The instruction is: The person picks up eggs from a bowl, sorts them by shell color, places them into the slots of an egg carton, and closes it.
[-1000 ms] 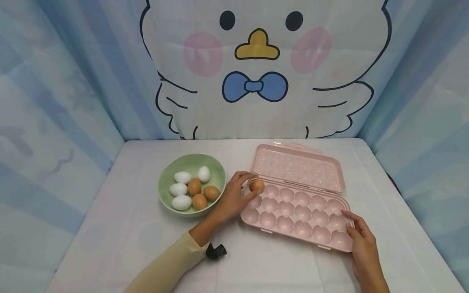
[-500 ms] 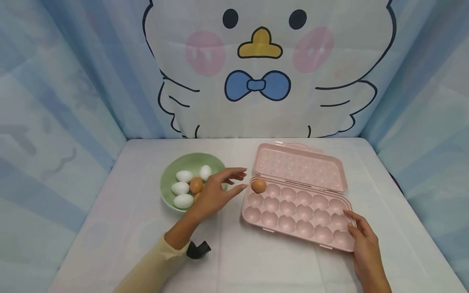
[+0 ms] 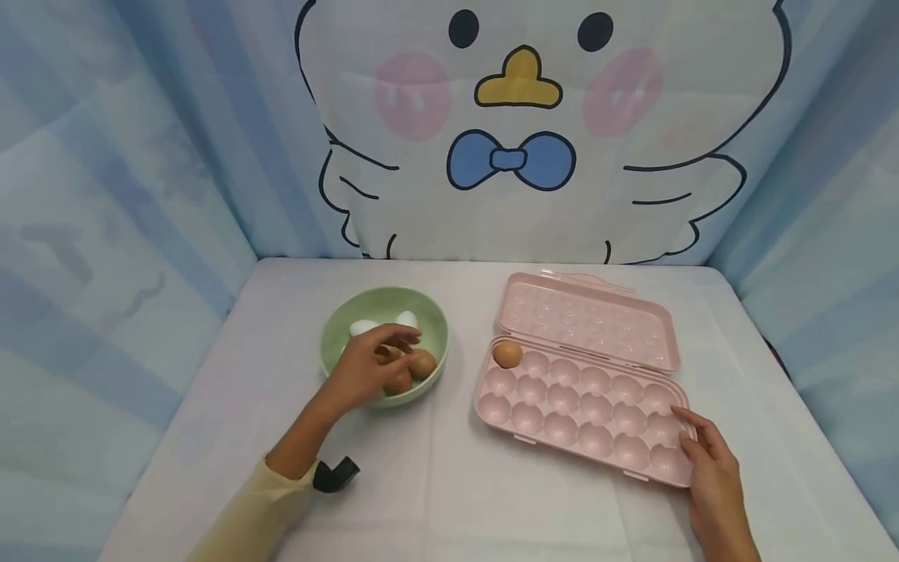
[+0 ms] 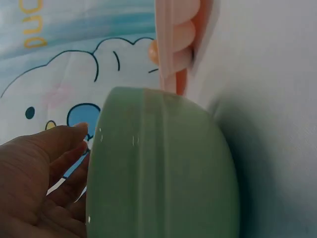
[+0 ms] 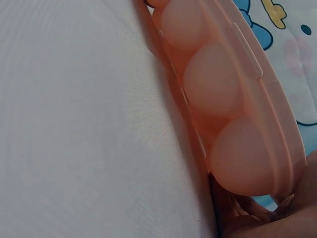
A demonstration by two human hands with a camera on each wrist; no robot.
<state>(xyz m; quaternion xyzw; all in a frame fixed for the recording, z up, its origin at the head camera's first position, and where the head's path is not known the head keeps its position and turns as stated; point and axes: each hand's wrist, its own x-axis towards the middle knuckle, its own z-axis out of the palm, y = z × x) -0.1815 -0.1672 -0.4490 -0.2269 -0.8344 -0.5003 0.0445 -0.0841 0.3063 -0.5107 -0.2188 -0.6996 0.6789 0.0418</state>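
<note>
Over the green bowl (image 3: 437, 332) my left hand (image 3: 364, 371) reaches with loosely bent fingers, thumb and fingertips apart. Brown eggs (image 3: 423, 364) lie right at the fingertips, and white eggs (image 3: 363, 327) show behind the hand; other eggs are hidden under it. In the left wrist view the thumb and fingers arch over the rim of the bowl (image 4: 163, 163). My right hand (image 3: 718, 472) grips the right end of the pink egg tray (image 3: 595, 441), thumb and fingers at its edge. One brown egg (image 3: 507, 354) sits in the tray's back left cup.
The tray's hinged lid (image 3: 590, 321) lies folded open behind it. A black piece (image 3: 335, 474) sticks out at the left sleeve cuff. White cloth (image 3: 449, 499) covers the table, and a printed curtain (image 3: 506, 211) stands at its back edge.
My left hand has let go of the brown egg in the tray's back left cup and moved left over the bowl. My right hand keeps its grip on the tray.
</note>
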